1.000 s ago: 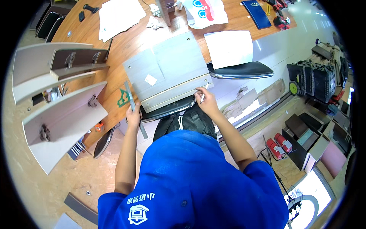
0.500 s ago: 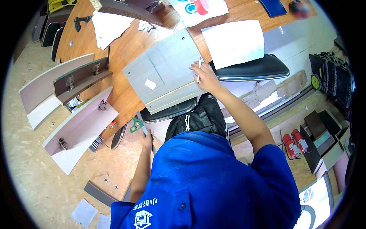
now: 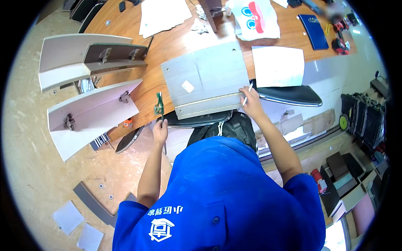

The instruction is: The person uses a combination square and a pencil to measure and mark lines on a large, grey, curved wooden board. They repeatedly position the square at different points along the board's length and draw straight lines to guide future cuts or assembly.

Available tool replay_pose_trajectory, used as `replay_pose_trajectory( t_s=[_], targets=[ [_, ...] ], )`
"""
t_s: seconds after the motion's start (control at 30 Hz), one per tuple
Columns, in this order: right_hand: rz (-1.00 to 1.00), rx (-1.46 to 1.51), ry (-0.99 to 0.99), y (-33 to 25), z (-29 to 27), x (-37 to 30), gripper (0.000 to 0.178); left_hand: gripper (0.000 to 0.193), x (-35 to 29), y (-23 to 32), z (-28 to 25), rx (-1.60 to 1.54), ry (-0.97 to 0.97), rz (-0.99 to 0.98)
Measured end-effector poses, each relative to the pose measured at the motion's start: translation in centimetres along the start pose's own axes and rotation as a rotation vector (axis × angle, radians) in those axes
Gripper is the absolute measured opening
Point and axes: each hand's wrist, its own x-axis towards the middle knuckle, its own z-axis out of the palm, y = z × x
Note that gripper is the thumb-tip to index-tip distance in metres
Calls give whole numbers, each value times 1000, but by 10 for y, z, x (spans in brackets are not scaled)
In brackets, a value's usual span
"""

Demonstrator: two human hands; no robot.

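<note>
Green square (image 3: 159, 105) and white pen (image 3: 248, 93) held at grey panel (image 3: 215, 77)

Square is clamped in left hand (image 3: 160, 131), near left of panel. Pen is clasped in right hand (image 3: 253, 105), by panel's right near corner. Panel is laid on wooden surface (image 3: 153, 85), near edge overhanging.

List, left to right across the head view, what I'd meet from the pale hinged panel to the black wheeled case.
Pale hinged panel → left hand holding a green-headed square → grey board → right hand holding a white pen → white sheet → blue booklet → black wheeled case.
</note>
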Motion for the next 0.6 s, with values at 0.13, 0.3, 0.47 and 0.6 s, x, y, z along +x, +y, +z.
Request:
replay_pose_trajectory(
  t_s=[0.13, 0.3, 0.47, 0.6],
  targets=[
    [104, 44, -78, -36, 0, -6, 34, 44, 13, 30, -5, -407, -142, -228],
    [246, 211, 25, -99, 41, -8, 28, 45, 16, 66, -24, -687, -319, 50],
    [377, -63, -284, -154, 110, -8, 39, 36, 40, 32, -20, -985, -293, 31],
    [293, -527, -574, -129, 162, -22, 74, 31, 35, -11, -28, -1036, -291, -114]
  ],
)
